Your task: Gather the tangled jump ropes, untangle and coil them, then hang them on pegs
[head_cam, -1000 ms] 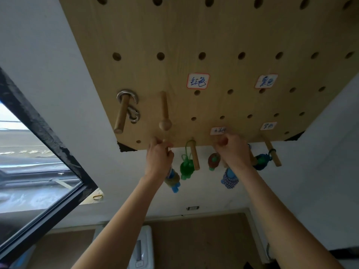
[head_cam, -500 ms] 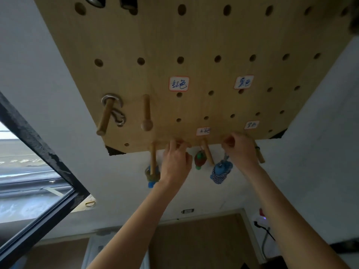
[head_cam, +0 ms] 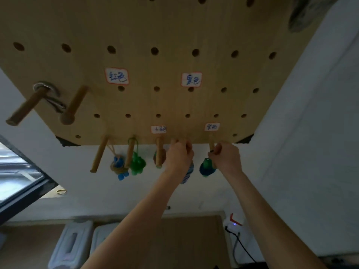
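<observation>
Reaching low-centre on the pegboard (head_cam: 174,32), we grip pegs: left hand (head_cam: 179,157) above the striped rope (head_cam: 187,172), right hand (head_cam: 226,158) beside the blue-green coil (head_cam: 206,168). Five coils hang; hanging looks nearly finished.

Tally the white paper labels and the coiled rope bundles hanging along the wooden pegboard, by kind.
White paper labels: 4
Coiled rope bundles: 5, two partly hidden
Total: 9
</observation>
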